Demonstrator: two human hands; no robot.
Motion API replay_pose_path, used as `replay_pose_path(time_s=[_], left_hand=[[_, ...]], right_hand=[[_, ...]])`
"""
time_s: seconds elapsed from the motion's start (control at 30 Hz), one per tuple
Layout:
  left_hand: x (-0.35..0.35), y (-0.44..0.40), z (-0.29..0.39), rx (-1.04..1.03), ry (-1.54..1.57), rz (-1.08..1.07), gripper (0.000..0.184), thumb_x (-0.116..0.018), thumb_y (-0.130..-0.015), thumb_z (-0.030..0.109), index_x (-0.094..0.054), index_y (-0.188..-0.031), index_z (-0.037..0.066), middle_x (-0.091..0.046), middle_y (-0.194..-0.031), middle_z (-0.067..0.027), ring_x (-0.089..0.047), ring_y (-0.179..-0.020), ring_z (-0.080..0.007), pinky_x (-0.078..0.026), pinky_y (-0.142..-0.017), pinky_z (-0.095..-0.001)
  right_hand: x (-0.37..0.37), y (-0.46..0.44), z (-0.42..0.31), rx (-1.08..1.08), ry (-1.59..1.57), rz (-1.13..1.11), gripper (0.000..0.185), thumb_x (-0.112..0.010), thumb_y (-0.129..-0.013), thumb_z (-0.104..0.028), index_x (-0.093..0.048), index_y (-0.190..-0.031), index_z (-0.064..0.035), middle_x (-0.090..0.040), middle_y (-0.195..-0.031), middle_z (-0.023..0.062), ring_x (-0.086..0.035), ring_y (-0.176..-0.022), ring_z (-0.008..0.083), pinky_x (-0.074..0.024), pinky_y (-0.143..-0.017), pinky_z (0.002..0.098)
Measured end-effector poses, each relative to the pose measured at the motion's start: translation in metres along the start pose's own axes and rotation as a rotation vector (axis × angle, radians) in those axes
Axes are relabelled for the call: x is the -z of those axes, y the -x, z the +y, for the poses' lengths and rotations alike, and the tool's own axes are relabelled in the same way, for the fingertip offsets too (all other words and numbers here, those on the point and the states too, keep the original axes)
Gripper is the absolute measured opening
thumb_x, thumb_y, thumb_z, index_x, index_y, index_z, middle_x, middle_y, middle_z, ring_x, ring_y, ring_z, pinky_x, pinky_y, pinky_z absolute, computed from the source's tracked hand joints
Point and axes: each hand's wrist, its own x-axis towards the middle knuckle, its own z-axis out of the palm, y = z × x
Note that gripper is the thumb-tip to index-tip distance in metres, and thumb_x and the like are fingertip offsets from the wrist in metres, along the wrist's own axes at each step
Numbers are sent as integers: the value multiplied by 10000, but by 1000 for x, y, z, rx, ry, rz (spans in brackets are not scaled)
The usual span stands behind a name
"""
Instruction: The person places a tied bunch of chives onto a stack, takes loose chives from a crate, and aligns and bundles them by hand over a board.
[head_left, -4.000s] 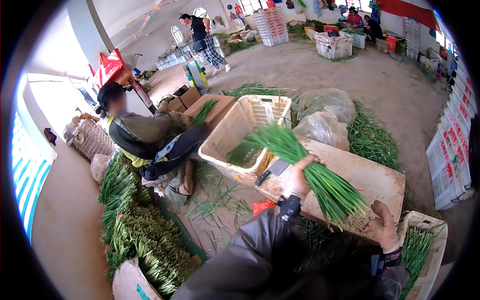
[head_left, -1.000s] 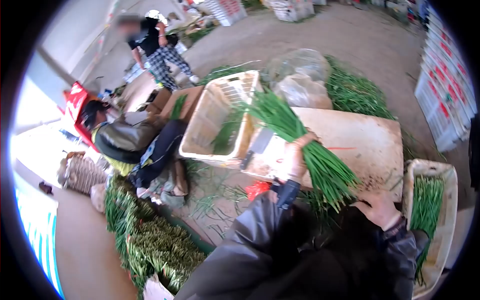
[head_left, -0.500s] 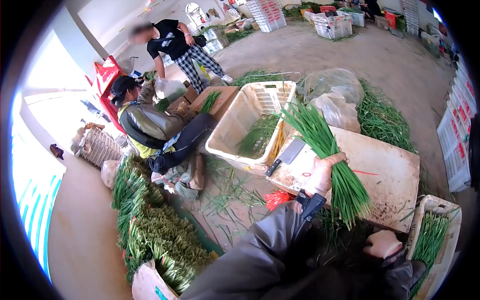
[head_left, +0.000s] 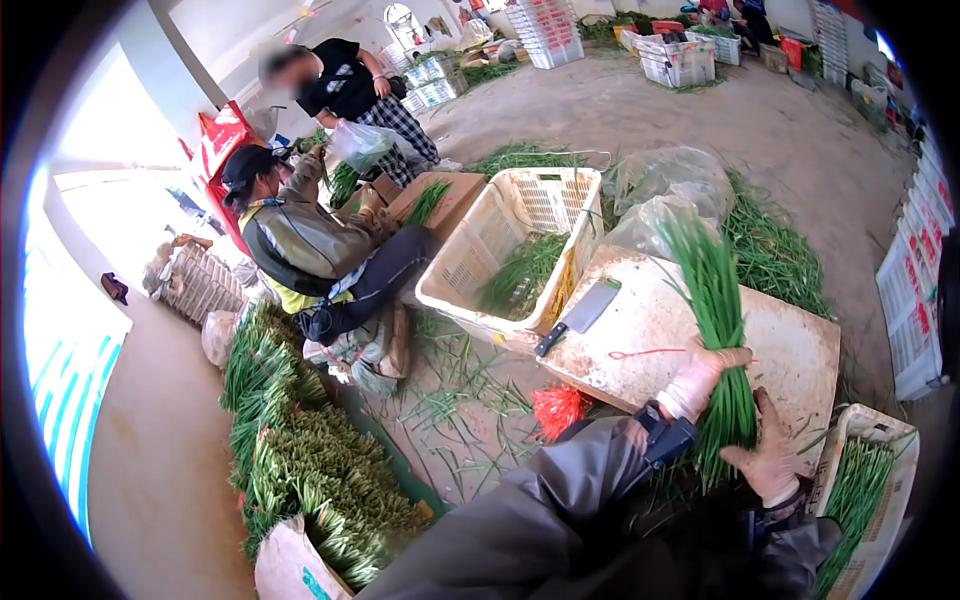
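1. Two hands at work: your left hand (head_left: 708,368) is closed around a thick bundle of long, slender green stalks (head_left: 718,300); your right hand (head_left: 770,458) is open, fingers spread, gripping nothing.
2. Bundle position: in front of you, over the near part of the white, soil-stained rectangular board (head_left: 790,355), leafy tips pointing away, lower ends hanging towards your lap.
3. Change in angle: half a second ago the bundle leaned left towards the white perforated plastic crate (head_left: 480,314); it now stands nearly upright.
4. Change in the right hand: formerly curled near your lap, it has risen beside the lower stalks. Contact cannot be told.
5. Meaning, as judged: the left hand alone appears to bear the bundle, with the right placed for two-handed handling.
6. On the board: a thin red tie (head_left: 640,353) runs behind the bundle; the dark-handled steel cleaver (head_left: 590,307) lies untouched.
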Motion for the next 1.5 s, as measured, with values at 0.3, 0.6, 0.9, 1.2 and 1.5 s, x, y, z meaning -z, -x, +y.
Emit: replay_pose_path(time_s=[0.3, 0.6, 0.9, 1.2, 1.5], left_hand=[[-25, -7, -56, -41, -152, -48, 380, -852, -789, 65, -719, -1139, -1, -739, -1013, -35, -657, -883, -134, -532, -814, -310], [-49, -1, -97, -64, -54, -32, 435, -815, -806, -12, -682, -1220, -10, -736, -1108, -42, -652, -989, -132, -530, -897, -299], [-63, 10, -71, -46, -281, -373, 876, -861, -734, 81, -459, -1509, 0, -642, -1344, -120, -559, -1274, -215, -437, -1108, -354], [-42, 6, -49, -161, -627, -508, 889, -848, -775, 202, -415, -1522, -6, -632, -1351, -187, -597, -1233, -258, -464, -1071, -388], [14, -1, -59, 337, -190, -782, 833, -870, -843, 280, -457, -1509, -1, -660, -1324, -113, -626, -1185, -215, -504, -1021, -363]], right_hand=[[-21, -11, -7, -148, -117, 151, 1161, -918, -636, -136, -262, -1583, 13, -543, -1412, 218, -560, -1294, 341, -458, -1095, 416], [-44, -11, 76, -439, -1446, 200, 579, -468, -1088, -497, -423, -1526, -122, -565, -1412, 84, -561, -1289, 257, -491, -1074, 437], [-11, 10, 89, -144, -312, 238, 656, -789, -833, -2, -506, -1425, 1, -624, -1340, 116, -618, -1210, 227, -520, -1007, 360], [15, 6, 39, -349, -885, 120, 470, -739, -805, -4, -632, -1262, 15, -694, -1144, 117, -680, -1011, 246, -562, -874, 393], [21, 5, 21, -453, -871, -29, 503, -794, -739, 1, -661, -1224, 15, -725, -1090, 101, -707, -971, 269, -579, -828, 431]])
